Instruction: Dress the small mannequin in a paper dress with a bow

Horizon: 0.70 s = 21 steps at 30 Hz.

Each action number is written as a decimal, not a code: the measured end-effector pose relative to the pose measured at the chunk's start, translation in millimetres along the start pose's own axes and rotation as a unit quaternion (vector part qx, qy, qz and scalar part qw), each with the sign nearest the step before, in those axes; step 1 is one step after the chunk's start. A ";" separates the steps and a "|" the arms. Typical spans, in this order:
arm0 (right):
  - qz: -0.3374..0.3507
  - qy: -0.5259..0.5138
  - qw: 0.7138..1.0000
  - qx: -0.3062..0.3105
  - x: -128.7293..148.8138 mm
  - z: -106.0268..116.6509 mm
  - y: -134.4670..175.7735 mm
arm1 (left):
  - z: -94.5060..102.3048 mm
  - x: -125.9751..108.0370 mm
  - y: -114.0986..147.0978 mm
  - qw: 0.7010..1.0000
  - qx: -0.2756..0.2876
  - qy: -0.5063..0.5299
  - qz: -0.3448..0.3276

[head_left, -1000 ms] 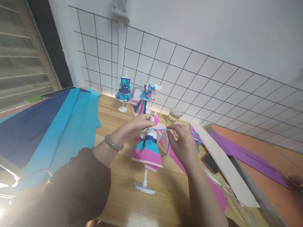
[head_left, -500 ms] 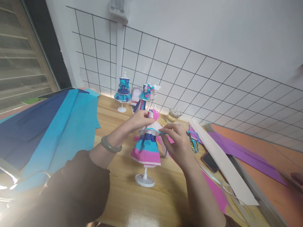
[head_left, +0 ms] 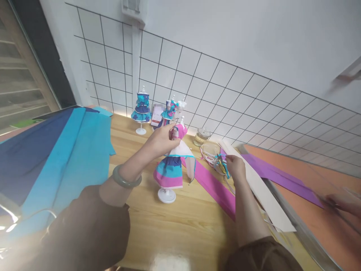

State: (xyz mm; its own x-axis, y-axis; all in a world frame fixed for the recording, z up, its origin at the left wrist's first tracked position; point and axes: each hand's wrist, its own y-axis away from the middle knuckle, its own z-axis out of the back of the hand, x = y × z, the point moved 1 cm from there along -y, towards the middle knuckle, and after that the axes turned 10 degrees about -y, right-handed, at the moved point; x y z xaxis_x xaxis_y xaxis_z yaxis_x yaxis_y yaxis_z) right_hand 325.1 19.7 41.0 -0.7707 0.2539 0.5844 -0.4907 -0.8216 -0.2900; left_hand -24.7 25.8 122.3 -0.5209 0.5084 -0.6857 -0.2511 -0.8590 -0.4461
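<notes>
My left hand (head_left: 162,141) is closed around the upper body of a small dress form, whose pink top (head_left: 181,130) shows beside the fingers. Below hangs a skirt (head_left: 168,173) in navy, light blue and pink bands. A white cloth piece with blue edging (head_left: 183,150) drapes at the form's waist, one end hanging down on the right. The form's round white base (head_left: 166,195) stands on the table. My right hand (head_left: 236,166) has its fingers bunched at a tangle of blue, yellow and dark items (head_left: 221,164); what they pinch is hidden.
Dressed forms stand at the back, one in a blue tiered dress (head_left: 141,107), near a phone (head_left: 156,114). A glass jar (head_left: 202,136) sits by the wall grid. Blue cloth (head_left: 84,150) covers the left; pink (head_left: 214,188), white (head_left: 265,188) and purple strips (head_left: 282,180) lie right. Another person's hand (head_left: 344,203) is at far right.
My right hand has let go of the cloth's blue edging and moved right to the tangled items. The white cloth's end now hangs loose. My left hand keeps its hold on the form.
</notes>
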 end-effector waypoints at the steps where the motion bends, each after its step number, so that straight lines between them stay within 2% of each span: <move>1: -0.016 0.011 1.000 0.001 -10.4 1.6 -3.8 | -0.8 -0.9 0.2 1.000 0.003 0.004 0.002; 5: -0.049 0.038 0.998 0.026 -38.0 1.5 -11.6 | -5.0 -3.8 1.3 1.000 0.011 0.024 0.007; 10: -0.068 0.047 0.995 0.051 -53.1 -11.0 -13.0 | -9.2 -7.2 4.6 0.997 0.023 0.071 -0.031; 16: -0.079 0.015 0.996 0.048 -55.0 -20.6 -9.3 | -8.3 -6.0 2.2 0.993 0.044 0.102 -0.043; 21: -0.087 -0.067 0.993 0.048 -47.6 -20.7 -4.0 | -1.6 -2.9 1.7 0.993 0.059 0.093 -0.035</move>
State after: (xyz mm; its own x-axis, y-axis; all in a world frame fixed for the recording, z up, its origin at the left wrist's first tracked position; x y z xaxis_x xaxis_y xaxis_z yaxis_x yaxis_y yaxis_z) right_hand 355.3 21.5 -1.4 -0.6137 0.3304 0.7170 -0.5655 -0.8177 -0.1072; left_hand -22.3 22.9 122.7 -0.3427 0.5599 -0.7543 -0.3806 -0.8169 -0.4334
